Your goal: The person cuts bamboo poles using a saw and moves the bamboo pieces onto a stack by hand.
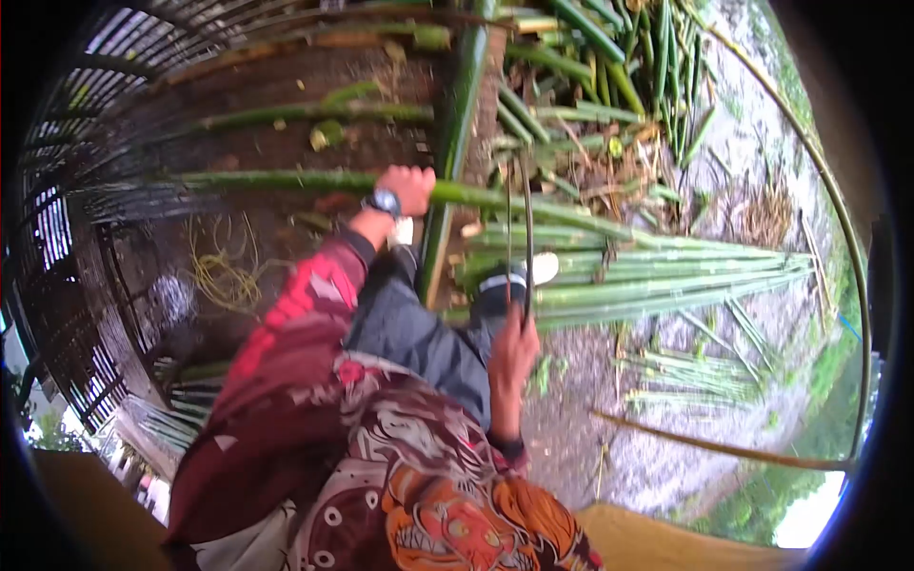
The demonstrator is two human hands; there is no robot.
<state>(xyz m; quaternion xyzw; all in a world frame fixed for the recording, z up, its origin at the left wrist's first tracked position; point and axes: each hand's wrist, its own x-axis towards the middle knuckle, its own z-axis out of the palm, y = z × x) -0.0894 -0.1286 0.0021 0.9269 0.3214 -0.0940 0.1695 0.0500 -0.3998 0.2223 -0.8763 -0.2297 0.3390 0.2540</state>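
My left hand [407, 189], with a watch [385, 202] on its wrist, is wrapped around a long green bamboo pole [295, 179]. The pole runs across a thick bamboo rail [464, 105] just right of that hand. In my right hand [514, 354] is the handle end of a bow saw [529, 228], fingers closed on it. The saw's thin blade and curved frame point away from me and cross the pole. Whether the blade touches the bamboo, I cannot tell.
A bundle of bamboo poles [666, 271] lies beside my shoe [545, 268]. Cut bamboo pieces [666, 67] are piled at the top right. Yellowish string [227, 271] lies on the ground at left. A slatted bamboo structure [57, 224] stands at far left.
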